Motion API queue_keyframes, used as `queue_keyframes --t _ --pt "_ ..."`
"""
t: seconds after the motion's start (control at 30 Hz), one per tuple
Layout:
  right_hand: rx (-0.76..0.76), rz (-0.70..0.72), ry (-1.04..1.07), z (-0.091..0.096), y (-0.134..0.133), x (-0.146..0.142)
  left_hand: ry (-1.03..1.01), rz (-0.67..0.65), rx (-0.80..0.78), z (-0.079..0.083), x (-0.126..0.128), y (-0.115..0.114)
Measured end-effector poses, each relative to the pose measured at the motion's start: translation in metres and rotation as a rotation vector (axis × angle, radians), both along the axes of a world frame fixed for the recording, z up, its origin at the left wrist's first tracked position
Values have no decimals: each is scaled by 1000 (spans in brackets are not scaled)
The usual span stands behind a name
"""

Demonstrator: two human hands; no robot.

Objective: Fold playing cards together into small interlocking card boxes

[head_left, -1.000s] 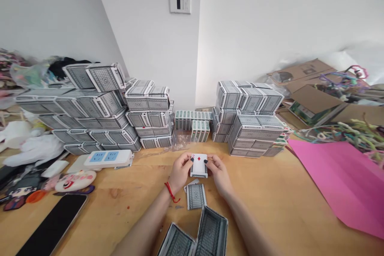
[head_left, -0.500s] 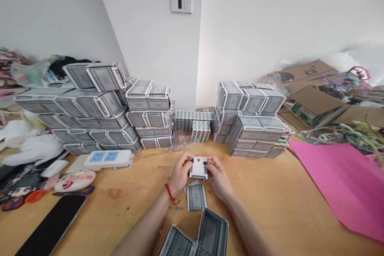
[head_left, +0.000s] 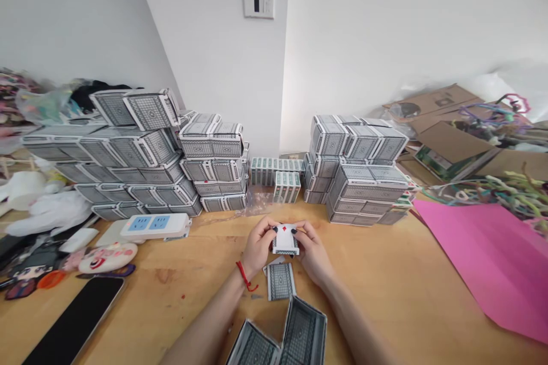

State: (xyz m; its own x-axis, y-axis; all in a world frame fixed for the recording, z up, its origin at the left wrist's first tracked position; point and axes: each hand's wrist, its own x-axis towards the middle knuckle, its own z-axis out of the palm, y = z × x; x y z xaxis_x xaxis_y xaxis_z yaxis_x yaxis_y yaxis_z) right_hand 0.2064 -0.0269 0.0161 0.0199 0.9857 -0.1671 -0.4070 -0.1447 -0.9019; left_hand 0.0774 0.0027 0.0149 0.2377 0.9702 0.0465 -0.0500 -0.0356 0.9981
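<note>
Between both hands is a playing card (head_left: 285, 240) with a red diamond showing and its patterned edges folded up. My left hand (head_left: 259, 244) pinches its left side, and my right hand (head_left: 311, 248) pinches the right side. Just below the hands, a card piece with a grey patterned back (head_left: 281, 282) lies on the table, partly over another white-edged card. Nearer to me, at the bottom, stands an open box shape built of cards (head_left: 303, 331), cut off by the frame edge.
Stacks of card-built blocks stand at the left (head_left: 149, 148) and right (head_left: 366, 191). Small card packs (head_left: 286, 187) sit between them. A power strip (head_left: 156, 226) and phone (head_left: 75, 319) lie left; pink paper (head_left: 483, 256) and cardboard boxes (head_left: 454, 148) are right.
Both hands still hold the folded card, which has shifted very slightly to the right. Everything else stays where it was.
</note>
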Motion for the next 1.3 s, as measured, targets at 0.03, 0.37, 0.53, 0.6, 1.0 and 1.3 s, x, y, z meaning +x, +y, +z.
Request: queue_keyframes --t 0.03,0.37,0.53,0.6,1.0,1.3 --pt "-3 -12 -17 -1 0 0 0 -6 -3 0 0 0" --pt "-18 -55 -44 -2 0 0 24 6 19 3 0 -1" --pt "-67 33 11 4 -1 0 30 -3 24 4 -2 0" --pt "-87 62 39 4 -1 1 35 -26 23 4 -2 -1" --pt "-59 -18 168 2 0 0 82 3 61 6 1 1" --pt "1 49 262 1 0 1 74 65 59 5 1 -1"
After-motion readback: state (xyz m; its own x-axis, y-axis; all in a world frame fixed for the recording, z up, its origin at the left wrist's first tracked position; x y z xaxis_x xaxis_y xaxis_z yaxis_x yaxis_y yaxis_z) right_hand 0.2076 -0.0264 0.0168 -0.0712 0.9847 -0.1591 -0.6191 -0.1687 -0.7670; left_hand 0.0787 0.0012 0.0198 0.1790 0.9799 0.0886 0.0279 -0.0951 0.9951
